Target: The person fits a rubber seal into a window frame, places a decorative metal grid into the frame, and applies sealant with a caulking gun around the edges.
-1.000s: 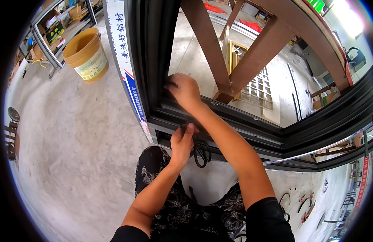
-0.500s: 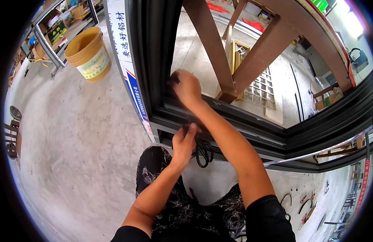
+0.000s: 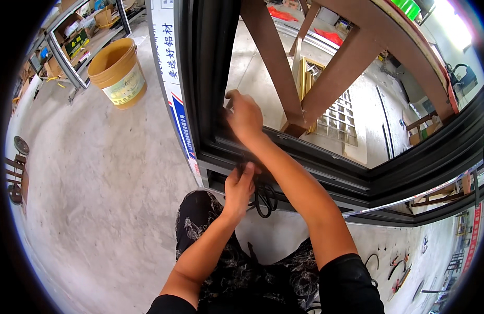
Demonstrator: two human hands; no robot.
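A black metal window frame (image 3: 305,157) stands upright before me, with deep grooves along its inner edges. My right hand (image 3: 245,118) reaches over the lower rail to the inner left corner. Its fingers are curled against the left upright; what they grip there is hidden by the hand and the dark metal. Lower down, just in front of the bottom rail, my left hand (image 3: 239,186) is closed with the thumb on top, pinching a black rubber strip (image 3: 264,201). Loops of that strip hang beside the hand, above my knees.
A brown trestle (image 3: 333,78) stands behind the frame. Printed protective film (image 3: 174,94) covers the frame's left outer side. On the floor at far left is a yellow bucket (image 3: 119,73). Tools (image 3: 401,275) lie on the floor at lower right.
My right hand has shifted slightly at the corner, its index finger now raised a little more. My left hand keeps its hold on the strip. The view has moved slightly.
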